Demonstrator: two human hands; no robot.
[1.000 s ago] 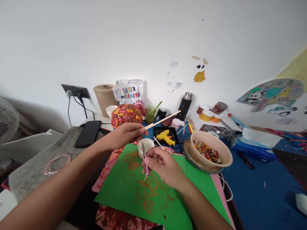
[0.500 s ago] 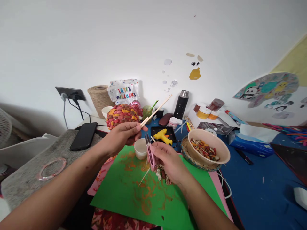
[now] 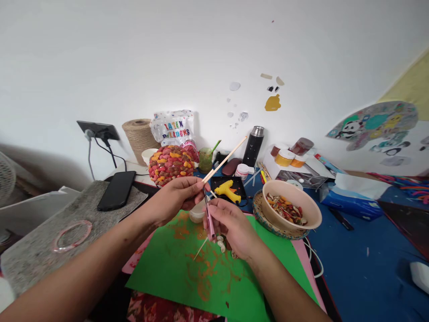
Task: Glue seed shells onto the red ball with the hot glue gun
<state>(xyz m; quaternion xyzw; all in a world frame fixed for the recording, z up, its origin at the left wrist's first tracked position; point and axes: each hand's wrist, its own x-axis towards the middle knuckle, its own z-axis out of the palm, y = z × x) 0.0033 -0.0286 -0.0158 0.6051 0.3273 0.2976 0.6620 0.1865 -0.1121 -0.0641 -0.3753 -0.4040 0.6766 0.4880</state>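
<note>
Pale wooden chopsticks (image 3: 226, 158) slant up to the right, pinched near their lower end in my left hand (image 3: 177, 194). My right hand (image 3: 233, 228) is closed around a small pair of pink-handled scissors (image 3: 209, 219). Their blades point up and reach the chopsticks' lower end by my left fingertips; whether they touch the wood I cannot tell. Below my hands lies a green sheet (image 3: 167, 277) smeared orange-brown, with a thin stick (image 3: 201, 248) on it. Pale shell pieces (image 3: 221, 245) lie partly hidden behind my right hand. A white cup (image 3: 196, 213) stands behind the scissors, partly covered.
On the right, a beige bowl (image 3: 313, 210) of coloured shells sits in a woven basket (image 3: 259, 212). A yellow glue gun (image 3: 228, 191) rests on a black tray. Behind stand a dark flask (image 3: 254, 147) and a shell-covered ball (image 3: 170, 165). A phone (image 3: 116, 191) lies left.
My left hand has come slightly down and right with the chopsticks. The scissors have turned upright, and their blades now meet the area of the chopsticks' lower end.
</note>
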